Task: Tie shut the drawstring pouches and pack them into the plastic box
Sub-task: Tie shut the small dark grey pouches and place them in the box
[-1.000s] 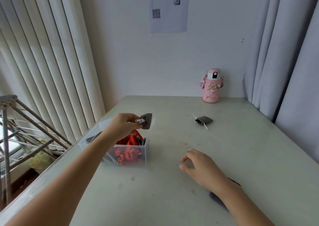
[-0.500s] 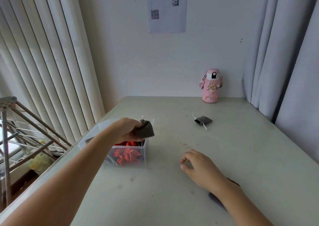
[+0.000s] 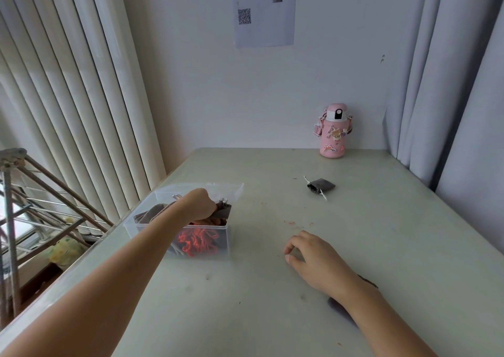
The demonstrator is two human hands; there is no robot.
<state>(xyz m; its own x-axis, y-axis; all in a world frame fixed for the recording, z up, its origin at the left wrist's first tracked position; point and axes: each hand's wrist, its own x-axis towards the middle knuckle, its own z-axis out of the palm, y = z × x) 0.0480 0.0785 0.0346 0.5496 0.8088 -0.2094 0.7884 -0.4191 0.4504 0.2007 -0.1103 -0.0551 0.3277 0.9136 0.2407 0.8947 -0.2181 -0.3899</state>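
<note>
fingers of the left hand (image 3: 200, 205) curl round a small grey drawstring pouch (image 3: 224, 211), gripping it near its gathered neck, where a bit of pale cord pokes up. the hand holds this pouch just inside the open top of the clear plastic box (image 3: 233, 193), at the box's right end, with the forearm reaching over the front wall. inside the box lie red pouches (image 3: 197, 243), seen through the front wall, and another grey pouch (image 3: 152, 213) at the left end. the box stands on the left part of the pale green table (image 3: 395, 234), close to its edge.

the right hand (image 3: 317, 261) rests on the table well to the right of the box, its fingers loosely bent, thumb and forefinger tips near each other, holding nothing. a dark pouch (image 3: 339, 309) lies partly hidden under the right wrist. a loose grey pouch (image 3: 320, 186) with pale cords lies further back on the table, apart from both hands. a pink bottle (image 3: 334, 131) with stickers stands upright against the back wall. a sheet with a qr code (image 3: 264, 10) hangs on the wall above.
</note>
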